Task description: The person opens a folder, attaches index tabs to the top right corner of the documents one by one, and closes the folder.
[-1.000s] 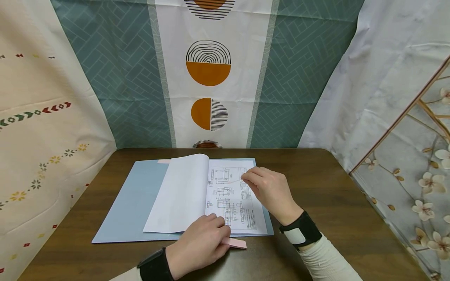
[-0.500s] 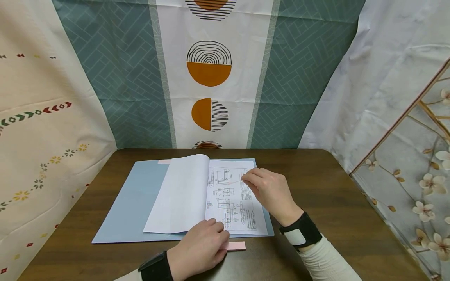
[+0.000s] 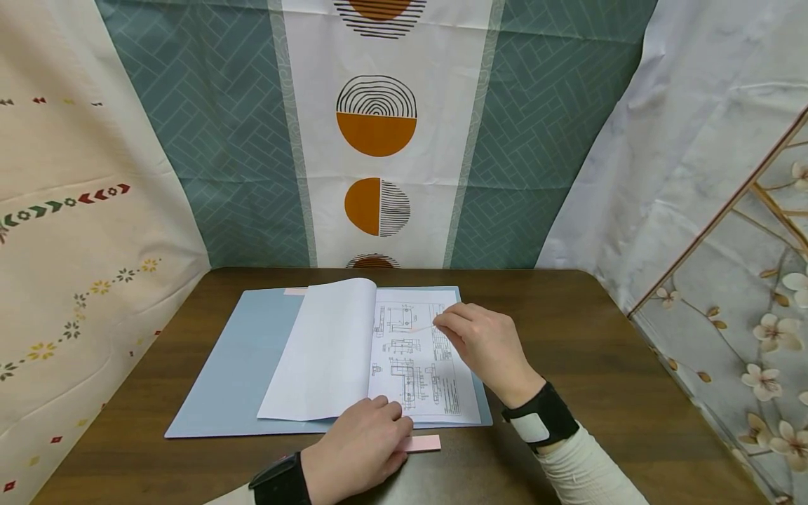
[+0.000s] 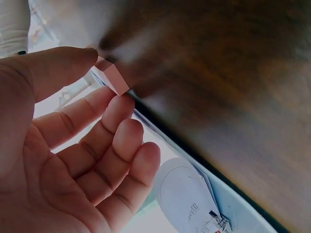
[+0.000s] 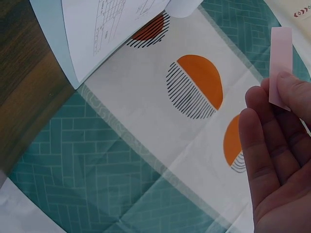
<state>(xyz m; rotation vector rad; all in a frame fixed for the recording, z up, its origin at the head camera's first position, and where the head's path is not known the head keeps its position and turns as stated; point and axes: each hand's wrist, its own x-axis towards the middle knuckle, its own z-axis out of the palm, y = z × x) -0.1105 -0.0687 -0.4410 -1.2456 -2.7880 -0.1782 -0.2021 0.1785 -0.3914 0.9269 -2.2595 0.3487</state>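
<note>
My left hand (image 3: 362,452) pinches a small pad of pink sticky notes (image 3: 424,443) between thumb and fingers, at the near edge of the folder. Up close in the left wrist view, the pad (image 4: 115,80) is a thick little block. Over the right page, my right hand (image 3: 481,347) pinches one thin pink sticky strip (image 5: 281,51) at its end; its free part points left above the drawings. Below lies a stack of papers with technical drawings (image 3: 410,382), its top sheet (image 3: 318,358) folded over to the left. A blue folder (image 3: 230,365) lies open under the papers.
Another pink strip (image 3: 295,291) sticks out at the top edge of the folder, partly under the folded sheet. The brown wooden table (image 3: 568,337) reaches past the folder on both sides. Patterned cloths (image 3: 536,140) hang behind and at the sides.
My left hand has drawn slightly down, and the pink pad in it has turned to lie more level. The right hand holds its strip almost still over the page.
</note>
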